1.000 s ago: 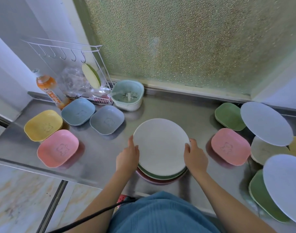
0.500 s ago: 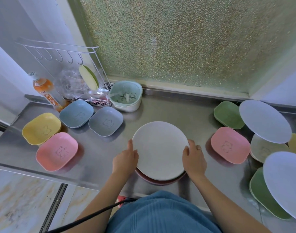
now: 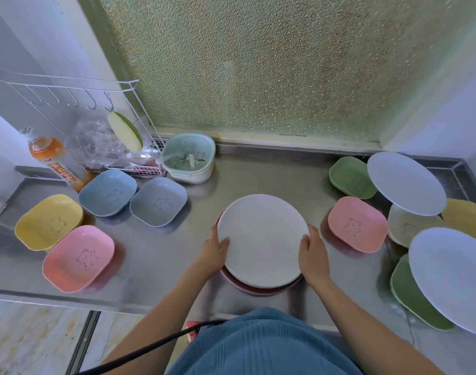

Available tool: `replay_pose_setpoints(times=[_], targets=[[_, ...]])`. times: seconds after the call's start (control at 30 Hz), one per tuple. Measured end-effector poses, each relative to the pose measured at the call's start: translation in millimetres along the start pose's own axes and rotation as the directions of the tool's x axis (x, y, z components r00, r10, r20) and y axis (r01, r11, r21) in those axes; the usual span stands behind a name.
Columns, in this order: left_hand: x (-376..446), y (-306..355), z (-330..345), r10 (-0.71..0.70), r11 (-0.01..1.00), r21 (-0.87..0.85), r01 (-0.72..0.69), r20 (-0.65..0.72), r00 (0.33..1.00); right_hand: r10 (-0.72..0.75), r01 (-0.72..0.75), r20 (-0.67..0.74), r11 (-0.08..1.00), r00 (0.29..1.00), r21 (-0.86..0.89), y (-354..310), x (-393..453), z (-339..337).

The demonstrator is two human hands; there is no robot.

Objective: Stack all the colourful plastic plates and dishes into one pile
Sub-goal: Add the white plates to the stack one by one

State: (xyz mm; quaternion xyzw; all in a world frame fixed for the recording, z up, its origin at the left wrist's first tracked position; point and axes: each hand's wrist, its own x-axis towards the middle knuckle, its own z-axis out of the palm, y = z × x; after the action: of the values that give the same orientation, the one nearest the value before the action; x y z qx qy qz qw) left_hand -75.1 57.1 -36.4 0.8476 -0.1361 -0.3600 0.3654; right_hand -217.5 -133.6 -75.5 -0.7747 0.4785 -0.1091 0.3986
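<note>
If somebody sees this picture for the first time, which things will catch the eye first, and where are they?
First, the two hands, left hand and right hand, gripping a round white plastic plate atop a small pile at the centre of the steel counter. Next, the pastel rectangular dishes: yellow dish and pink dish at left, another pink bear-printed dish at right. Behind rises a frosted glass pane.

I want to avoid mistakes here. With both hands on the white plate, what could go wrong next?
1. The pile sits close to the counter's front edge; a nudge toward the person might tip it off.
2. The blue plate on the right rests on top of dishes and looks unsteady; pulling out the pink dish beside it could disturb it.
3. The left hand and right hand hold only the white plate rim, so the grip might slip.
</note>
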Motion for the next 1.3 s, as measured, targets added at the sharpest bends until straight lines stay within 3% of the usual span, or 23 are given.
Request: replay_pose_setpoints(times=[0.17,0.3,0.4,0.5,0.67,0.77,0.93,1.1,1.2,1.3], targets=[[3.1,24.1,29.1,0.061,0.996,0.058,-0.067,0.100,0.993,0.023,-0.027,-0.059,0.997,0.998,-0.074,19.2,12.5,-31.6],[0.8,33.1,51.0,0.087,0.990,0.107,-0.097,0.097,0.991,-0.005,-0.009,-0.070,0.980,0.998,-0.200,30.4,14.9,-58.0],[2.1,32.9,55.3,0.105,0.981,0.159,-0.114,0.064,0.992,-0.115,0.024,-0.237,0.934,0.965,-0.357,35.3,1.5,-73.1],[4.0,32.7,56.7,0.105,0.977,0.182,-0.110,0.037,0.994,-0.135,-0.088,-0.424,0.881,0.895,-0.465,46.7,-10.9,-88.7],[3.4,31.2,61.0,0.121,0.969,0.219,-0.114,-0.018,0.992,0.146,-0.387,-0.518,0.833,0.843,-0.396,90.3,-14.7,-128.8],[1.8,32.7,62.5,0.123,0.968,0.225,-0.115,-0.021,0.992,0.225,-0.454,-0.494,0.789,0.840,-0.413,110.6,-17.9,-145.3],[-1.6,34.4,61.8,0.113,0.968,0.225,-0.106,-0.018,0.993,0.266,-0.441,-0.402,0.777,0.876,-0.449,121.2,-21.2,-155.6],[-5.2,35.0,62.5,0.102,0.977,0.193,-0.096,-0.023,0.995,0.240,-0.410,-0.400,0.810,0.884,-0.419,119.9,-25.8,-156.3],[-4.9,34.2,63.4,0.092,0.976,0.201,-0.083,-0.035,0.995,0.194,-0.382,-0.439,0.835,0.878,-0.396,118.0,-30.5,-154.3],[-3.7,33.4,64.3,0.097,0.974,0.212,-0.086,-0.041,0.994,0.143,-0.362,-0.555,0.880,0.820,-0.307,110.8,-30.8,-156.5]])
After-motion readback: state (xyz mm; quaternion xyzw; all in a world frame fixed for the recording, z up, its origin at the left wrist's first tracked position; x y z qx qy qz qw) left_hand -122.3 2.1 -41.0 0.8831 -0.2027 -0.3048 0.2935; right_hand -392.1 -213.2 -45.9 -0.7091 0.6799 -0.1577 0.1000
